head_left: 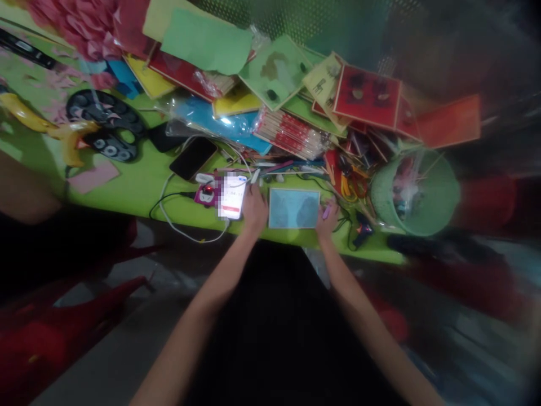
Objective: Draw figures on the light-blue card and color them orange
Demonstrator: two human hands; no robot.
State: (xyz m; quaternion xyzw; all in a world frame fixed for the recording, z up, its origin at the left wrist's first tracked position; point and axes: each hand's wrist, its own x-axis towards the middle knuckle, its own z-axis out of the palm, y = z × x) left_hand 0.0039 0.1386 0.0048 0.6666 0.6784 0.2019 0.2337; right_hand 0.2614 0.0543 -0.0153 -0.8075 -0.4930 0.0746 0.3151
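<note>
A pale blue rectangular panel (pixel 295 208) with a thin light border and two darker rounded patches lies flat at the table's front edge, between my hands. My left hand (pixel 254 210) rests to the left of it, beside a phone (pixel 234 197) with a lit screen; its fingers point forward, slightly blurred. Just past those fingertips is a small white object (pixel 255 176). At the panel's right edge, my right hand (pixel 327 221) is closed around a short purple pen-like object (pixel 326 212). A glue gun (pixel 362 228) lies to the right of that hand.
Bordered cards, including a red one (pixel 367 96), and bundled sticks (pixel 291 132) are heaped behind. A green basket (pixel 450 192) stands right. Left are a power strip (pixel 207 194), cables, a dark phone (pixel 193 158) and a black tray (pixel 120 127). Another person's arm (pixel 25 183) shows far left.
</note>
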